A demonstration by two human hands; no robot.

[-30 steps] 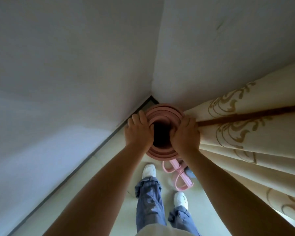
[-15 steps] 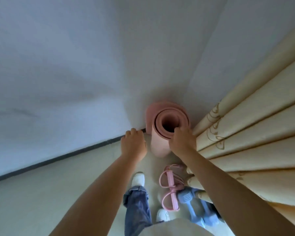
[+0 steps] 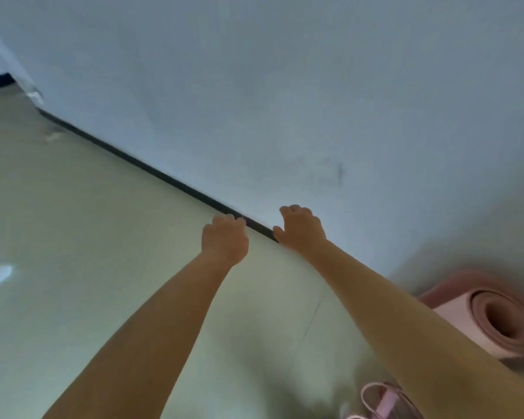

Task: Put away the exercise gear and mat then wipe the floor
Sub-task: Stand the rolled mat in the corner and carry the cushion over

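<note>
In the head view, nothing is held: the left hand (image 3: 225,241) and right hand (image 3: 300,228) hang loosely curled and empty. The rolled pink foam mat (image 3: 493,320) stands at four o'clock against the pale wall (image 3: 285,86). Wiping is judged next; a cloth must be fetched, none being seen. The pink looped resistance band (image 3: 384,400), at five o'clock on the cream floor (image 3: 73,237), should be stepped around.
</note>
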